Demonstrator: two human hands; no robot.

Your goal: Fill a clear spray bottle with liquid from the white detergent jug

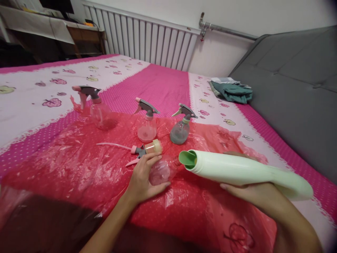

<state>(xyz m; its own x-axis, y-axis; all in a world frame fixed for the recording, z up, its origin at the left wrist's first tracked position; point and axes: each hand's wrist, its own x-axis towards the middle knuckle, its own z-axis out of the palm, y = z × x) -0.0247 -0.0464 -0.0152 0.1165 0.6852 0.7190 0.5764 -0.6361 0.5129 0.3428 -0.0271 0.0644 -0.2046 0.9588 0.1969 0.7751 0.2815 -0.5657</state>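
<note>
My left hand point(143, 175) is wrapped round a small clear spray bottle point(162, 171) lying tilted on a red plastic sheet point(79, 168), its open neck pointing right. My right hand point(247, 189) grips a large pale green bottle point(244, 170) held almost horizontal, its open spout close to the clear bottle's neck. Just behind my left hand lies a detached trigger sprayer head point(143, 150) with a long thin tube, next to a beige cap.
Three more spray bottles stand on the sheet: a clear one point(96, 105) at the left, a pinkish one point(146, 126) and a grey one point(181, 128). Folded teal clothes point(231, 91) lie near a grey headboard point(295, 95). A white radiator point(142, 38) lines the far wall.
</note>
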